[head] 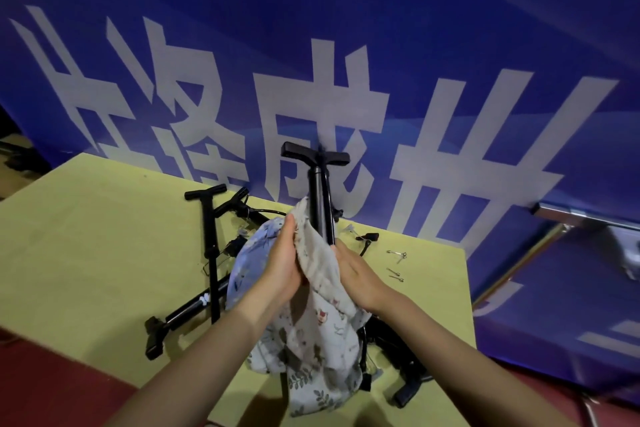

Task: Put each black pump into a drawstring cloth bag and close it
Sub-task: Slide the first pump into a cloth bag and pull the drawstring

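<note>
Both mitts clamped on the patterned cloth bag (320, 274), left hand (282, 264) pinching its mouth, right hand (360, 279) gripping opposite, black pump (320, 198) poking upright above the grip, probably so fabric can slide up over it.

Black pump (321, 198), leaf-printed white bag (318, 350)

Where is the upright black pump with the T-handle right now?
In the head view, the pump stands upright at centre, its lower part inside the printed cloth bag held between the left hand and right hand, before the blue banner.
</note>
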